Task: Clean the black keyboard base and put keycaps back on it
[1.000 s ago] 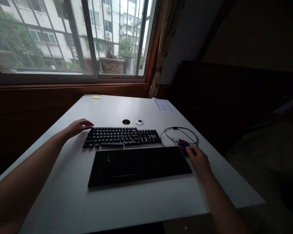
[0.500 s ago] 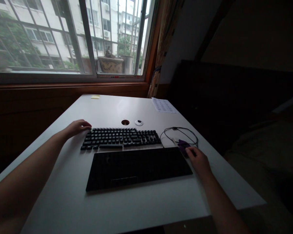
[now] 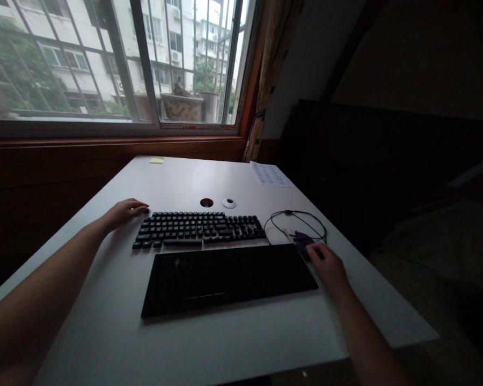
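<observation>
1. My left hand (image 3: 123, 214) has its fingertips nearly together at a small dark keycap (image 3: 147, 211); I cannot tell whether they grip it.
2. My right hand (image 3: 329, 267) curls, fingers barely parted, at the purple cloth (image 3: 302, 237); its hold is unclear.
3. Black keycaps (image 3: 193, 225) lie in rows beyond the black panel (image 3: 230, 276); I'd keep the left touch light, sparing their alignment.

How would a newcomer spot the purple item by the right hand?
Below the window is a white table, with a flat black panel across its near half. At that panel's far right corner, right by the right hand, is a small purple item. Its colour sets it apart from the black cable looped just beyond it.
</observation>
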Tool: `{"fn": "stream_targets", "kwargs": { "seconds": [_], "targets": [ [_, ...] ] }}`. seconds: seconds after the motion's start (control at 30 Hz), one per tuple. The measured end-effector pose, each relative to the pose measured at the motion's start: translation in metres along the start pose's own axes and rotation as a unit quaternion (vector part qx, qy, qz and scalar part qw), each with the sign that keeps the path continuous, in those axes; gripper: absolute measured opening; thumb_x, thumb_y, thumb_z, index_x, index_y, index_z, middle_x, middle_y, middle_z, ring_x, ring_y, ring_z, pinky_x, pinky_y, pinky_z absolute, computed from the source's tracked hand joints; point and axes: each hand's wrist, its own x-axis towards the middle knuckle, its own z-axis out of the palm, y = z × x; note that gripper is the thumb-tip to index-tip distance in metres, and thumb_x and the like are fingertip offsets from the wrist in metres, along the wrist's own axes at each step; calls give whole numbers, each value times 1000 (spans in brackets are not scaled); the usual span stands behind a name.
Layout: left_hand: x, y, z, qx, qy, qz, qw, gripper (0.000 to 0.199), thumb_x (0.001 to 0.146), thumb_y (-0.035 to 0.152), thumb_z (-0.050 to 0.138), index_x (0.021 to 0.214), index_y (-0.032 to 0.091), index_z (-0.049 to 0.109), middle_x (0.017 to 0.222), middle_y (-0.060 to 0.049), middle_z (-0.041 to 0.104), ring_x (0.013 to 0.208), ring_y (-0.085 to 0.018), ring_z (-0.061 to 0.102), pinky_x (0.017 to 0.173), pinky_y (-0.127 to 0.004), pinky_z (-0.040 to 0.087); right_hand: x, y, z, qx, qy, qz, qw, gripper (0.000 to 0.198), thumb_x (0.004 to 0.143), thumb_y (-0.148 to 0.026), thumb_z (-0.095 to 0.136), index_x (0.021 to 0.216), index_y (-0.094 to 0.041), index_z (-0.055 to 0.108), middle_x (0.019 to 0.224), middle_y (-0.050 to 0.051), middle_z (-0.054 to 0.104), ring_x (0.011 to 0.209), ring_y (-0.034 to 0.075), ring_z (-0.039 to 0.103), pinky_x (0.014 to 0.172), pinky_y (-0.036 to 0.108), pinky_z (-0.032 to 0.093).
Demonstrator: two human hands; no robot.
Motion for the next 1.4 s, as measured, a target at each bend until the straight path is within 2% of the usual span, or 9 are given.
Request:
{"fn": "stream_targets", "kwargs": {
  "seconds": [0.2, 0.37, 0.6, 0.77, 0.97, 1.1, 1.23, 1.4],
  "targets": [
    [-9, 2, -2, -18, -9, -10, 1000, 67, 77, 78, 59, 107, 22, 81, 115, -11, 75, 103, -31, 70, 96, -37, 51, 0, 3, 1, 2, 4, -3, 1000, 34, 87, -55, 55, 84, -23, 68, 90, 7, 73, 87, 28, 67, 83, 38, 49],
    [-10, 2, -1, -35, -21, -16, 999, 65, 73, 77, 64, 104, 22, 81, 115, -10, 74, 94, -28, 73, 90, -36, 55, 0, 3, 1, 4, 11, -3, 1000, 34, 87, -54, 55, 85, -23, 68, 91, 7, 73, 88, 28, 67, 83, 38, 49],
    [-8, 9, -3, -44, 2, -22, 999, 67, 66, 83, 67, 91, 22, 81, 105, -10, 76, 90, -29, 72, 91, -37, 54, -1, 2, 0, 8, 7, -7, 1000, 33, 87, -54, 56, 84, -23, 68, 90, 7, 73, 88, 27, 68, 83, 37, 50],
    [-18, 25, -11, -67, 29, -21, 997, 72, 66, 87, 66, 93, 21, 80, 101, -11, 79, 95, -31, 72, 93, -40, 53, -3, 3, 0, 17, 4, -10, 1000, 33, 89, -54, 56, 86, -23, 68, 90, 6, 73, 88, 27, 67, 84, 37, 50],
    [-48, 58, -30, -114, 53, -12, 992, 70, 77, 83, 64, 107, 20, 76, 110, -9, 79, 105, -30, 71, 96, -39, 55, -4, -3, -2, 33, -4, -10, 999, 33, 88, -54, 58, 83, -23, 68, 87, 5, 72, 86, 27, 67, 82, 37, 49],
    [-79, 87, -37, -178, 51, 2, 983, 60, 79, 75, 72, 105, 21, 76, 109, -8, 78, 105, -29, 72, 96, -41, 57, -5, -4, -3, 26, -1, -9, 1000, 33, 86, -55, 58, 83, -23, 68, 87, 5, 72, 86, 27, 67, 81, 37, 49],
    [-112, 107, -25, -246, 17, 43, 968, 46, 85, 61, 75, 104, 20, 74, 102, -8, 77, 94, -25, 73, 88, -39, 61, -5, -2, -3, 18, 9, -5, 1000, 34, 85, -55, 59, 84, -23, 69, 88, 6, 73, 86, 28, 68, 80, 37, 49],
    [-145, 115, 3, -275, 13, 88, 957, 26, 92, 42, 72, 107, 21, 73, 101, -8, 75, 88, -22, 73, 77, -35, 62, -4, -3, -3, 18, 19, -4, 1000, 34, 83, -56, 59, 81, -23, 70, 86, 6, 74, 83, 28, 68, 78, 37, 49]
  ]
}}
